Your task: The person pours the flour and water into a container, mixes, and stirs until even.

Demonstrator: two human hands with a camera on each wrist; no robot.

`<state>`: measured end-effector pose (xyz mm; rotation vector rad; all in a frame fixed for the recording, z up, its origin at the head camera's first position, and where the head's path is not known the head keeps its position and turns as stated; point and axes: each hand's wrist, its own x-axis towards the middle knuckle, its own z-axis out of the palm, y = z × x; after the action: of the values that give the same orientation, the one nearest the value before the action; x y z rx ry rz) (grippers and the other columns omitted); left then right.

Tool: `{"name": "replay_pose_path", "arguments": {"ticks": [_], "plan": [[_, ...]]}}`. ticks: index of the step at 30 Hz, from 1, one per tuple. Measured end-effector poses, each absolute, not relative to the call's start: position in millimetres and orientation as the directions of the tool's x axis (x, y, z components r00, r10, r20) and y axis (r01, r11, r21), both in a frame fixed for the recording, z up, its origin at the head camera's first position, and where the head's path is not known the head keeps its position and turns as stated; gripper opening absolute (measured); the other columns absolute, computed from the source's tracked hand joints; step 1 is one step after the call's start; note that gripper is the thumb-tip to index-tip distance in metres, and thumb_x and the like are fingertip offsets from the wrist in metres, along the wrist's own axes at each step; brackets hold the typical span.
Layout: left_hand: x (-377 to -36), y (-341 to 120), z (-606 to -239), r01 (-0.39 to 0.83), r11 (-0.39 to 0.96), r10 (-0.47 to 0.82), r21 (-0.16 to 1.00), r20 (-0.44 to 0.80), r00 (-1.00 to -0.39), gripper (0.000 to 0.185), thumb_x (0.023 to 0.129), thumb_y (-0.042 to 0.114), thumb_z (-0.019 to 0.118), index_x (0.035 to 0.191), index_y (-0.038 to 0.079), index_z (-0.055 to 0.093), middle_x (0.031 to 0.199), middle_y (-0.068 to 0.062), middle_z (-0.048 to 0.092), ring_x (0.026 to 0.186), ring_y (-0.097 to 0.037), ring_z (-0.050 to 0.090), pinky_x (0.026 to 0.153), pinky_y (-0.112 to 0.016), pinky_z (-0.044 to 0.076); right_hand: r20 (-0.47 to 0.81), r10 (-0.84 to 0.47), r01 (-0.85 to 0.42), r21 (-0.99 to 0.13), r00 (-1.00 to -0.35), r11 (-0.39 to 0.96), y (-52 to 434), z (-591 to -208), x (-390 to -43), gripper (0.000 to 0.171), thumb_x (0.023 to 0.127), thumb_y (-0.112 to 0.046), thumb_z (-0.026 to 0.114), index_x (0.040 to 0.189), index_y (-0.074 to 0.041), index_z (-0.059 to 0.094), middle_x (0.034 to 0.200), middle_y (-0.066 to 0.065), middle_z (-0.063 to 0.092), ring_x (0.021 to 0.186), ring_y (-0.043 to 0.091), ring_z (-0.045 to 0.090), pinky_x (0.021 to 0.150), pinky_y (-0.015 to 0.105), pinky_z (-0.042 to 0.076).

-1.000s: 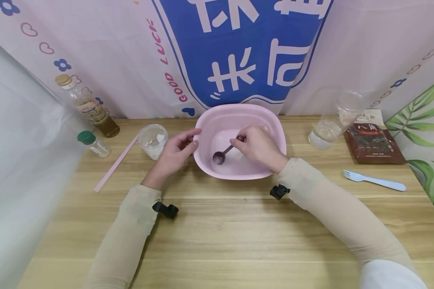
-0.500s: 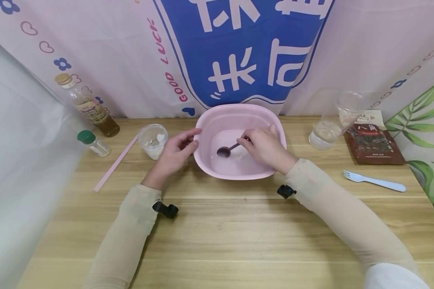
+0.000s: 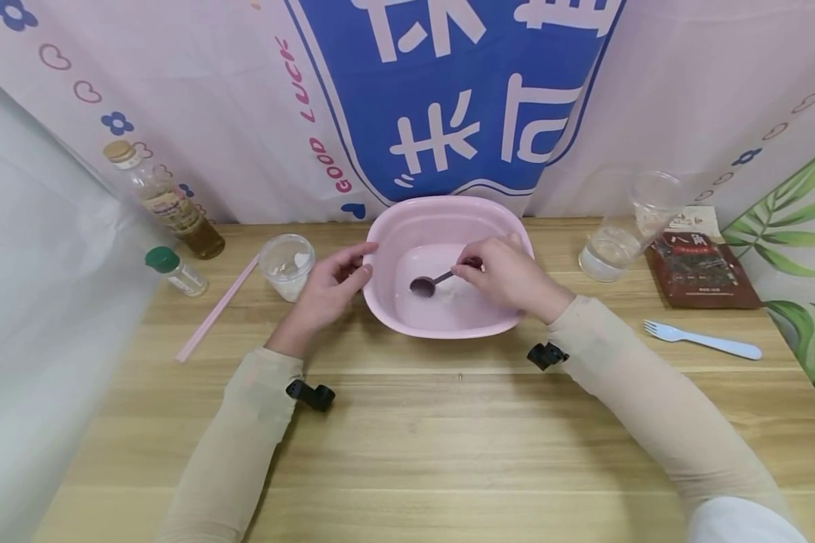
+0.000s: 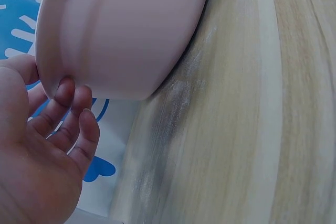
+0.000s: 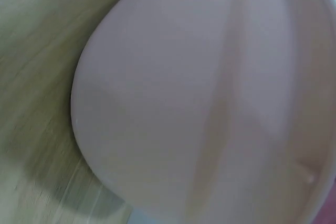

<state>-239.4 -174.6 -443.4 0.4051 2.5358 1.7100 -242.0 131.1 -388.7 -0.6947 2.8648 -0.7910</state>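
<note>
A pink basin [image 3: 448, 204] stands at the middle back of the wooden table, with a thin white mix at its bottom. My left hand [image 3: 345, 273] grips its left rim, thumb on top and fingers against the outer wall. The left wrist view shows those fingers [image 4: 71, 114] touching the basin wall [image 4: 121, 30]. My right hand [image 3: 499, 270] reaches into the basin and pinches the handle of a dark spoon [image 3: 426, 285], whose bowl rests low in the mix. In the right wrist view the basin's outer wall [image 5: 184, 103] fills the frame and the hand is hidden.
Left of the basin stand a plastic cup of white powder [image 3: 287, 264], a pink stick [image 3: 216, 308], a small green-capped bottle [image 3: 175, 270] and an oil bottle [image 3: 163, 200]. To the right are a clear cup with water [image 3: 614, 237], a brown packet [image 3: 702, 270] and a pale blue fork [image 3: 702, 339].
The spoon's bowl has swept from the basin's near left up toward its middle. My right hand has shifted right and back. The left hand has stayed on the rim.
</note>
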Motion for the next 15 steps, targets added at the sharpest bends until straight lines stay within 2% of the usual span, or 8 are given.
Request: {"name": "replay_pose_path", "arguments": {"ticks": [3,5,11,15], "plan": [[-239.2,-174.6,-443.2,0.184,0.353,0.248,0.918,0.097,-0.964,0.042,0.109,0.014,0.06,0.151,0.006,0.062,0.118,-0.018,0.064,0.097,-0.025,0.056,0.075,-0.019,0.049,0.037,-0.454,-0.408,-0.508,-0.89,0.759,134.8,-388.8,-244.3,0.017,0.104,-0.02,0.072,0.1,-0.006,0.081,0.091,0.006,0.078,0.091,0.024,0.066,0.096,0.043,0.049],[-239.3,-174.8,-443.2,0.182,0.353,0.249,0.918,0.095,-0.964,0.042,0.109,0.014,0.06,0.151,0.007,0.062,0.117,-0.018,0.063,0.097,-0.025,0.056,0.076,-0.019,0.049,0.032,-0.471,-0.421,-0.504,-0.882,0.754,137.0,-388.7,-245.3,0.017,0.104,-0.018,0.071,0.101,-0.005,0.081,0.091,0.008,0.077,0.089,0.024,0.065,0.085,0.04,0.052],[-239.2,-175.0,-443.2,0.186,0.35,0.25,0.918,0.1,-0.963,0.042,0.109,0.014,0.059,0.151,0.006,0.062,0.116,-0.018,0.062,0.096,-0.025,0.056,0.076,-0.019,0.049,0.047,-0.539,-0.489,-0.493,-0.841,0.72,141.0,-387.3,-245.2,0.016,0.105,-0.013,0.068,0.105,-0.002,0.08,0.089,0.008,0.076,0.084,0.023,0.066,0.082,0.039,0.055],[-239.1,-174.7,-442.8,0.184,0.349,0.25,0.919,0.098,-0.963,0.042,0.109,0.014,0.059,0.151,0.006,0.062,0.116,-0.018,0.063,0.096,-0.024,0.056,0.076,-0.019,0.05,0.065,-0.525,-0.473,-0.536,-0.849,0.699,140.5,-388.3,-245.3,0.016,0.106,-0.011,0.067,0.106,0.0,0.079,0.083,0.007,0.073,0.078,0.021,0.065,0.076,0.035,0.053]]}}
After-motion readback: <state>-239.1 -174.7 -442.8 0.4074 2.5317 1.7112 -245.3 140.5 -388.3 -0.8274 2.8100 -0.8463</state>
